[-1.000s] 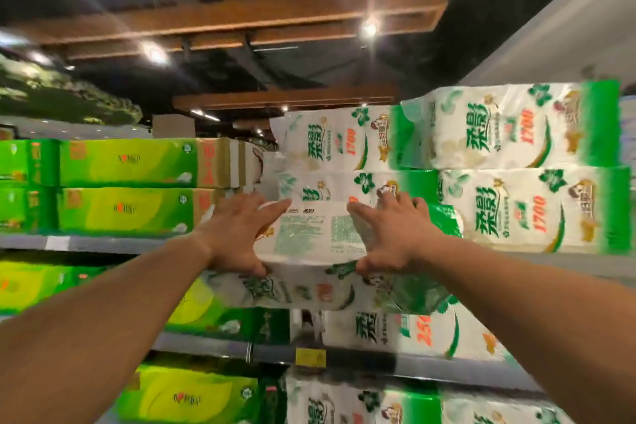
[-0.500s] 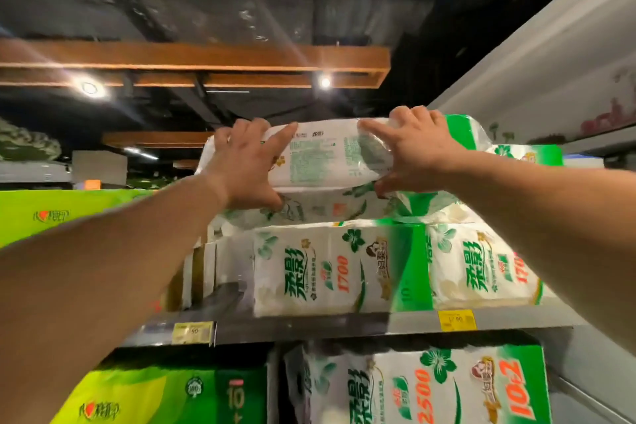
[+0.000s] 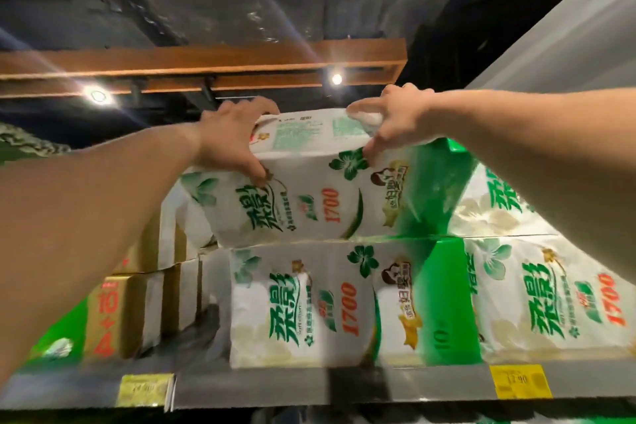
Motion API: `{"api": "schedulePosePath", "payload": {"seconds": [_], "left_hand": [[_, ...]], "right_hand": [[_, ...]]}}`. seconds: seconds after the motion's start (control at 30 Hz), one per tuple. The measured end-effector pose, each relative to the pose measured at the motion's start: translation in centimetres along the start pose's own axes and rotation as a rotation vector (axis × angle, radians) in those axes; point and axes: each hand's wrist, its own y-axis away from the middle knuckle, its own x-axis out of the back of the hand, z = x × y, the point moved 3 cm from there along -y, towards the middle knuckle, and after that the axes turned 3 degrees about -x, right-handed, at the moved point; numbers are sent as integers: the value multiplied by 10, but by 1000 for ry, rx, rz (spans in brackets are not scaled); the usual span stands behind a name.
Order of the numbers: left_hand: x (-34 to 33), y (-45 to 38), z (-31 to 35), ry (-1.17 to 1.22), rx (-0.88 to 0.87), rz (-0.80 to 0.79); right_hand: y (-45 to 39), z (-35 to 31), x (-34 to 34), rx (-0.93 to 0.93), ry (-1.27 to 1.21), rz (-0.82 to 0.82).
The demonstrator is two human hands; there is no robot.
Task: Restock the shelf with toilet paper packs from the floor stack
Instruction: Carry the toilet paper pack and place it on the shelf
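Placing step: both hands, left (image 3: 231, 134) and right (image 3: 395, 120), gripped the toilet paper pack (image 3: 320, 189) atop the shelf (image 3: 309, 385) stack; pushing it back likely remained.

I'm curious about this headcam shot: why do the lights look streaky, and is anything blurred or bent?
In the head view, two ceiling spotlights flare into long streaks; the wide lens bows the shelf edge and stretches both forearms. The price tags are soft, while the print on the held pack between the left hand and right hand stays readable.
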Motion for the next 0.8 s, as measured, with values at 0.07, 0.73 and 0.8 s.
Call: {"api": "schedulePosePath", "payload": {"seconds": [0.07,0.73,0.8], "left_hand": [[-3,-18,-2,25,55,-76],[-78,-103,-5,-68,237,-129],[-83,-96,-4,-154,244,-27]], "right_hand": [[-15,8,-5,-25,-100,-95],[-95,44,-72,23,-57,-80],[-95,44,-76,34,9,17]]}}
